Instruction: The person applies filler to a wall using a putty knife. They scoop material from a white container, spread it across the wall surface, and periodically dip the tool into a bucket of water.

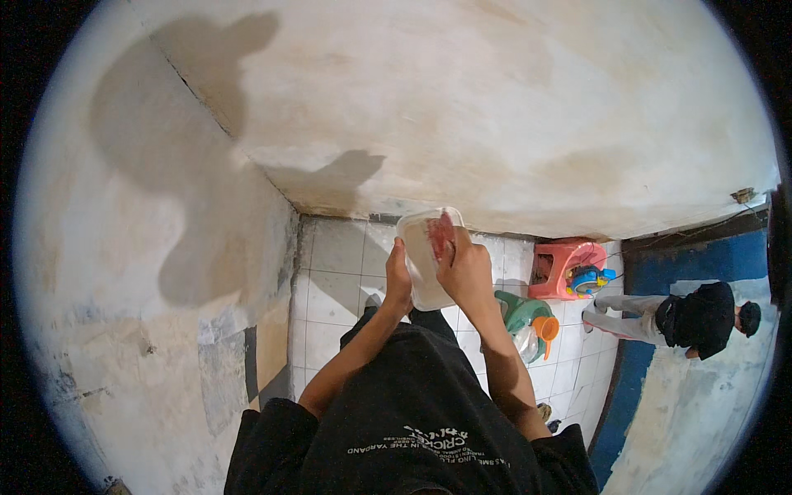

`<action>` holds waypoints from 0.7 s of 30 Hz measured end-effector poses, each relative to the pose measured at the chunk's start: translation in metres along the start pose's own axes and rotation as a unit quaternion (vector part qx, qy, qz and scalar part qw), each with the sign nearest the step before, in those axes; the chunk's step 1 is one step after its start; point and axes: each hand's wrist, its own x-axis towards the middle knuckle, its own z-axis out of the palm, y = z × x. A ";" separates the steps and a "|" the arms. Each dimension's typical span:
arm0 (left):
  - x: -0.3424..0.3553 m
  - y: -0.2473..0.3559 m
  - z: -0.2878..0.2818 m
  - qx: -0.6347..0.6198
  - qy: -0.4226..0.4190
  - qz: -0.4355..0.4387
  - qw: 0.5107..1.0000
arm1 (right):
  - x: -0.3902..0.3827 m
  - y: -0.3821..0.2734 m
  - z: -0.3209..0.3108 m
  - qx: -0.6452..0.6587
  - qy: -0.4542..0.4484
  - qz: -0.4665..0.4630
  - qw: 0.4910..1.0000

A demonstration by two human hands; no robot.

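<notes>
In front of my body I hold a white plastic tub point(420, 262), rectangular with rounded corners, with a pale, whitish filling inside. My left hand point(399, 277) grips its left side, thumb along the rim. Closed around a flat red scraper point(441, 234) is my right hand point(464, 271), over the tub's right side. Pale smears show on the scraper, and its blade lies over the tub's opening. The lower end of the scraper is hidden by my fingers.
Patchy plastered walls point(462, 124) meet at a corner ahead and left. On the tiled floor point(334, 285) stand a pink stool point(563, 262) with a blue-and-yellow object point(587, 280), and a green container point(518, 312) with an orange dipper point(545, 328). A person point(701, 320) stands by the right wall.
</notes>
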 end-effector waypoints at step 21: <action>-0.004 0.029 0.024 -0.073 -0.003 -0.037 0.997 | -0.007 0.007 -0.009 0.054 0.018 0.029 0.998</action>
